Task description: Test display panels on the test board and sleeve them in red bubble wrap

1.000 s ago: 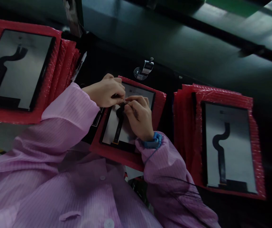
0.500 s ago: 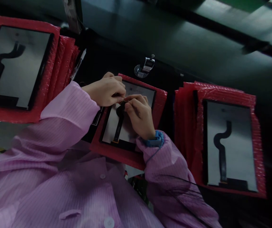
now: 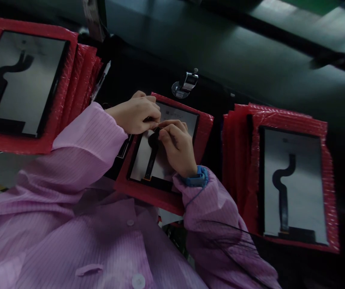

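Note:
A display panel [image 3: 136, 166] with a silvery back lies on a red bubble-wrap bag [image 3: 145, 196] in front of me. Its black flex cable [image 3: 151, 162] runs up from a dark strip along the near edge to my fingertips. From the left, my left hand [image 3: 139, 114] is closed in a pinch at the cable's upper end. My right hand [image 3: 178, 146], with a blue wristband [image 3: 195, 178], pinches the same end from the right. The fingers hide the very tip of the cable, so its details cannot be made out.
A stack of red bags [image 3: 73, 80] with a panel [image 3: 34, 92] on top stands at left, a pen [image 3: 102, 80] beside it. Another stack [image 3: 240, 160] carries a panel [image 3: 305, 184] at right. A metal tally counter [image 3: 189, 82] sits beyond my hands.
Almost nothing differs. The whole view has shifted very slightly, while both hands keep their pinch at the same spot on the cable.

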Demonstrator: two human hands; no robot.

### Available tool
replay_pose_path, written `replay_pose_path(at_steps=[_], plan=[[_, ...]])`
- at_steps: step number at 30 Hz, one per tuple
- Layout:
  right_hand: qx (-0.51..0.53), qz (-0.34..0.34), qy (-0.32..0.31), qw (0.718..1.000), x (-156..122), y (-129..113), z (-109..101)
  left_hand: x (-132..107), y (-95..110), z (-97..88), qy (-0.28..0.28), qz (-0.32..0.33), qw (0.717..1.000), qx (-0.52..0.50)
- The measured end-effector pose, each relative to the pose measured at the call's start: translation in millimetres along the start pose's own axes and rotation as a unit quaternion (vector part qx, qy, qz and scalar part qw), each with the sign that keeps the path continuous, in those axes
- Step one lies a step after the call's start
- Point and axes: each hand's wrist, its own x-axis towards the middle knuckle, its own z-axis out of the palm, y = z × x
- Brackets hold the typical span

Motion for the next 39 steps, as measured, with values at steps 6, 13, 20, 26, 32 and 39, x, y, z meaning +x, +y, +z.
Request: replay_pose_path(at_steps=[6,13,20,26,32,39], plan=[[-0.009,0.016,-0.019,1.000,1,1,-1,2,4,-3.0,-0.007,-0.013,1.000,0.010],[-0.015,0.013,-0.012,1.000,2,-1,-2,1,1,-4.4,0.006,-0.007,0.999,-0.031],[-0.005,-0.002,-0.004,1.000,1,1,-2,1,0,-8.4,0.004,0.006,0.998,-0.062],[-0.006,-0.006,-0.008,1.000,2,0,-3,-1,6,-10.7,0.001,-0.003,0.998,-0.055],[-0.002,0.001,-0.013,1.000,2,-3,-3,3,6,-6.1,-0.003,-0.031,0.999,-0.020],[0.062,0.088,0.090,0.990,0,4,-2,-14,29,-19.1,0.258,-0.085,0.962,0.043]])
